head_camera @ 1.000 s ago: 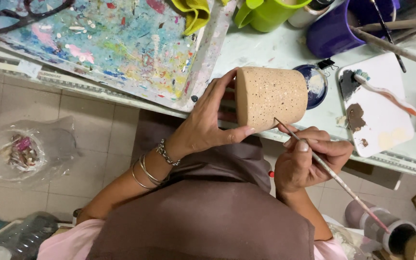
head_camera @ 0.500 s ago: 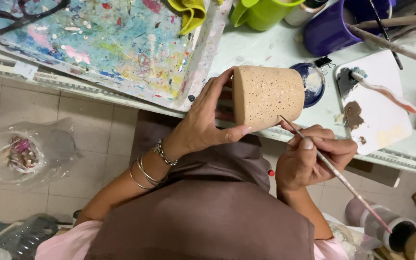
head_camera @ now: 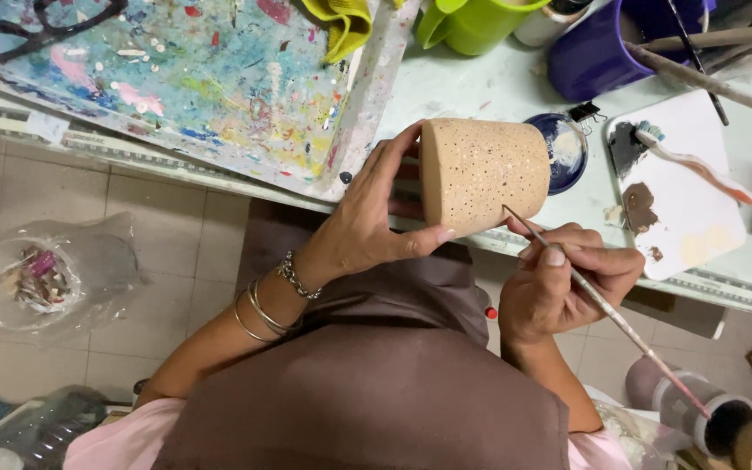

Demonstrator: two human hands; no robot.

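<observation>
A paint-splattered board (head_camera: 176, 78) fills the far left of the table (head_camera: 472, 87). The left hand (head_camera: 376, 222) grips a speckled tan pot (head_camera: 480, 170) at the table's near edge (tipped on its side). The right hand (head_camera: 567, 283) pinches a thin brush (head_camera: 607, 309), its tip touching the pot.

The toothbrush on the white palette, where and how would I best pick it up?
Judging by its pose, take the toothbrush by its bare handle end toward the right, coming from above. It lies flat on the white palette, and its bristle head at the left sits by dark paint, so that end looks messier.
</observation>
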